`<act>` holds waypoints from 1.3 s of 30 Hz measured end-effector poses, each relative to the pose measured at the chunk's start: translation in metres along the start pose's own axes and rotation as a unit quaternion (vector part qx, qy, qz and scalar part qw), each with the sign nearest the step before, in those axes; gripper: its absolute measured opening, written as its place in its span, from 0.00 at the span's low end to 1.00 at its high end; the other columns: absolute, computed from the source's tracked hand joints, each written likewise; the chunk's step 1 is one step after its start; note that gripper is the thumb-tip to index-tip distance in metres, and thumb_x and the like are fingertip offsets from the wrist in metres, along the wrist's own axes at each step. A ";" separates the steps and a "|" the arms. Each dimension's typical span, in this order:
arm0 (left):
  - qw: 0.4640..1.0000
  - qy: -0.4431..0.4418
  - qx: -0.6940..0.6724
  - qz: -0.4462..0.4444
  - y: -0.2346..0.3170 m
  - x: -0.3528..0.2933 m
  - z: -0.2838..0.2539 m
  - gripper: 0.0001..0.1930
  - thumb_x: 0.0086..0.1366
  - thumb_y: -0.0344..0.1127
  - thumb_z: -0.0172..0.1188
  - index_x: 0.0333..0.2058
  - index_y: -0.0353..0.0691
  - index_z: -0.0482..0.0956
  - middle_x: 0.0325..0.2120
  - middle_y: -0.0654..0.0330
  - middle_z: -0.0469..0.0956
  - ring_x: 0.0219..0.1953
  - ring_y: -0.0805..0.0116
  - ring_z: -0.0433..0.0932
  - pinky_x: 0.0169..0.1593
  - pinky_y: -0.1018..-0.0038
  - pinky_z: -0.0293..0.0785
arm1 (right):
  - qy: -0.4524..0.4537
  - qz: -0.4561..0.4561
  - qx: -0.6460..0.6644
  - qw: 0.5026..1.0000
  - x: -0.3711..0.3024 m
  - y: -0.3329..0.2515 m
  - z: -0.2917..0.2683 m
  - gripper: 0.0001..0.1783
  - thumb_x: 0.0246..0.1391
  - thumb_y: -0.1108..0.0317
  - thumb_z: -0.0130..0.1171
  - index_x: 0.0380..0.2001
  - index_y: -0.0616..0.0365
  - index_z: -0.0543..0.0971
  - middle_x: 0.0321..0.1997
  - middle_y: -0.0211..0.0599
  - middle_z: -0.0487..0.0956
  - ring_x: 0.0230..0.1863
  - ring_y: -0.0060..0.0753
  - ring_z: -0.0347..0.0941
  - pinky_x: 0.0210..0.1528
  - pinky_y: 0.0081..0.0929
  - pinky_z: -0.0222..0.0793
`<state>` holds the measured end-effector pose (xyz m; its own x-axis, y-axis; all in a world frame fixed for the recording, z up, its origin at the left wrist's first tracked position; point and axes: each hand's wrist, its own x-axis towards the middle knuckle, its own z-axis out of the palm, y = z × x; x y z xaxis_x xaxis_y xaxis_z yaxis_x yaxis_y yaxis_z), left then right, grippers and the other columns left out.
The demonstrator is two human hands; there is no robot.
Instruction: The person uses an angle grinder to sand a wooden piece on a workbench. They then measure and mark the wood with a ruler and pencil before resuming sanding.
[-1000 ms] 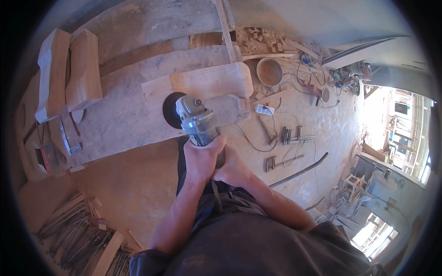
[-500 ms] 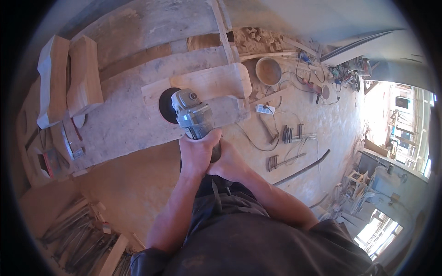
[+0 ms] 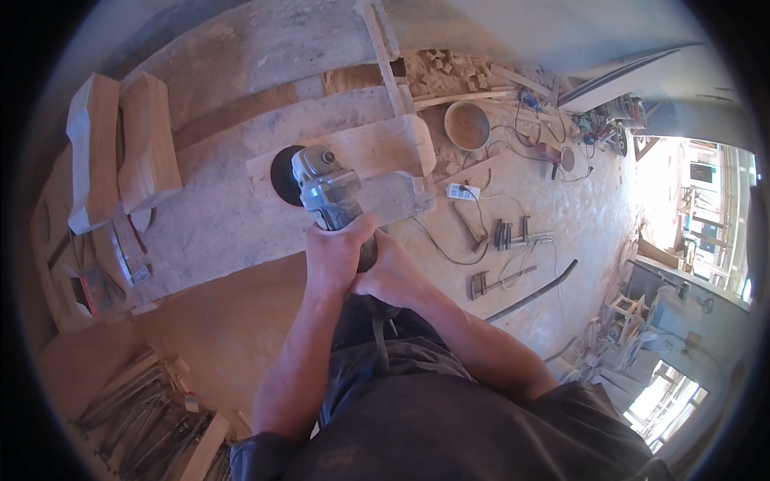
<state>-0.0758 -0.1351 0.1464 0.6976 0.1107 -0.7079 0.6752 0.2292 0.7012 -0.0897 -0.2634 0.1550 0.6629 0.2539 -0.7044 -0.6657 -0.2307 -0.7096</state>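
Both my hands grip a grey and black angle grinder point(image 3: 330, 188). My left hand point(image 3: 333, 255) wraps round its body, and my right hand point(image 3: 393, 272) is closed on the rear handle just behind. A dark round sanding disc point(image 3: 285, 175) at the tool's head overlaps the left end of a pale shaped wooden piece point(image 3: 377, 144). Whether the disc touches the wood or sits just above it I cannot tell. The wood lies on a dusty workbench point(image 3: 216, 200); the grinder hides part of it.
Two carved wooden pieces point(image 3: 148, 140) stand at the bench's left end, near a metal square point(image 3: 128, 260). On the floor to the right are a round basin point(image 3: 467, 126), a white power strip point(image 3: 463, 191), clamps point(image 3: 501, 280), cords and another grinder point(image 3: 549, 152). Long bars point(image 3: 144, 417) lie lower left.
The grinder and its disc have shifted slightly left along the wood, with both hands moving along and still gripping it. The view has tilted a little.
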 end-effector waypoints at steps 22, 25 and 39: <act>1.000 0.020 0.002 -0.003 -0.021 -0.037 0.005 0.10 0.59 0.34 0.74 0.34 0.34 0.87 0.31 0.63 0.85 0.34 0.75 0.81 0.42 0.70 0.79 | 0.002 -0.021 -0.004 1.000 -0.034 0.035 0.005 0.43 0.37 0.69 0.78 0.60 0.67 0.73 0.52 0.52 0.85 0.58 0.46 0.83 0.61 0.37 0.76; 1.000 0.010 0.013 0.014 0.001 -0.018 0.004 0.10 0.60 0.34 0.73 0.33 0.33 0.86 0.32 0.62 0.85 0.34 0.75 0.81 0.41 0.70 0.79 | 0.006 -0.039 -0.009 0.999 -0.008 0.036 0.002 0.42 0.37 0.69 0.77 0.59 0.67 0.74 0.51 0.52 0.85 0.57 0.46 0.83 0.60 0.37 0.76; 1.000 -0.014 -0.014 -0.002 -0.044 -0.050 0.023 0.14 0.59 0.34 0.74 0.39 0.33 0.86 0.33 0.62 0.87 0.35 0.74 0.84 0.42 0.71 0.80 | 0.010 0.047 -0.038 0.998 -0.064 0.040 -0.016 0.42 0.40 0.69 0.78 0.61 0.66 0.74 0.53 0.46 0.84 0.56 0.38 0.82 0.59 0.37 0.76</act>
<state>-0.1347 -0.1725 0.1533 0.7011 0.0828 -0.7082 0.6719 0.2561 0.6950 -0.1536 -0.3043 0.1714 0.6064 0.2089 -0.7672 -0.6977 -0.3232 -0.6394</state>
